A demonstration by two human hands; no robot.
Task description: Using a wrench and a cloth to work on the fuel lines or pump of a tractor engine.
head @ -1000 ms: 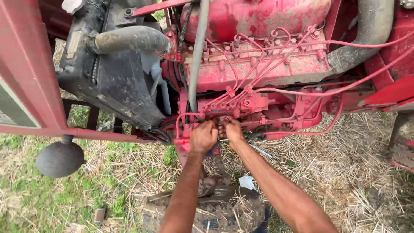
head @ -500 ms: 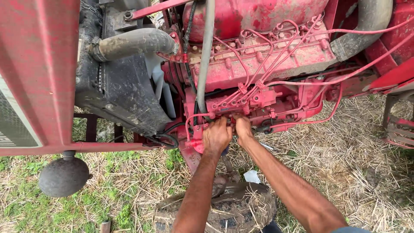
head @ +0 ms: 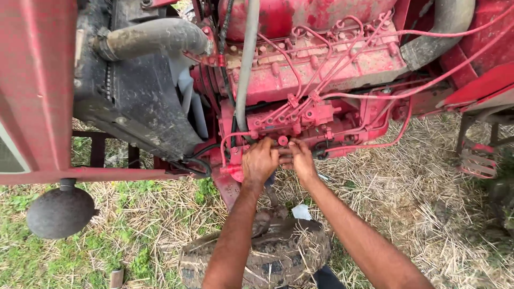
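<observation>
Head view: the left hand (head: 261, 162) and the right hand (head: 301, 159) stay pressed together at the underside of the red injection pump (head: 300, 120), fingers curled on a small part I cannot make out. Compared with a moment ago they have hardly moved; only the view has shifted. Thin red pipes (head: 342, 64) rise to the engine block (head: 321, 69); a muddy tyre (head: 267, 259) lies near.
</observation>
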